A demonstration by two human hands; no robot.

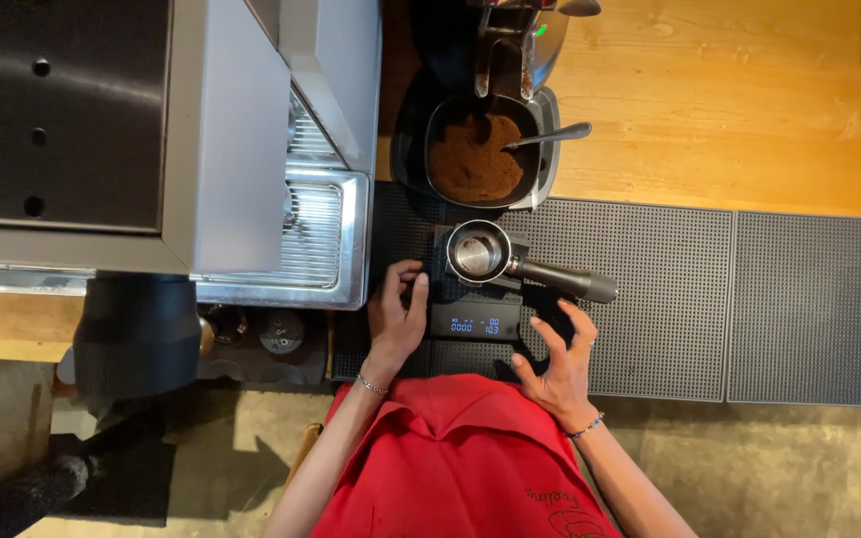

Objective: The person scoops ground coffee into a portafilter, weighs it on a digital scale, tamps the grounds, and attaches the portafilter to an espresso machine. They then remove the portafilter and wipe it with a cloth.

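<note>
Your left hand (pixel 398 317) rests flat, fingers loose and holding nothing, on the left edge of the black scale (pixel 475 321); your right hand (pixel 557 361) hovers open and empty at its right corner. The empty portafilter (pixel 480 252) sits on the platform, handle pointing right (ground coffee waits in the tray (pixel 478 157) behind). Keep fingers off the platform for a true reading. The grinder top is cut off above.

Round polished-metal portafilter basket (pixel 477 252), glossy; matt black plastic scale (pixel 475 321); dimpled grey rubber mat (pixel 650 299); smooth varnished wooden tabletop (pixel 729 100); brushed steel espresso machine (pixel 231 149).
</note>
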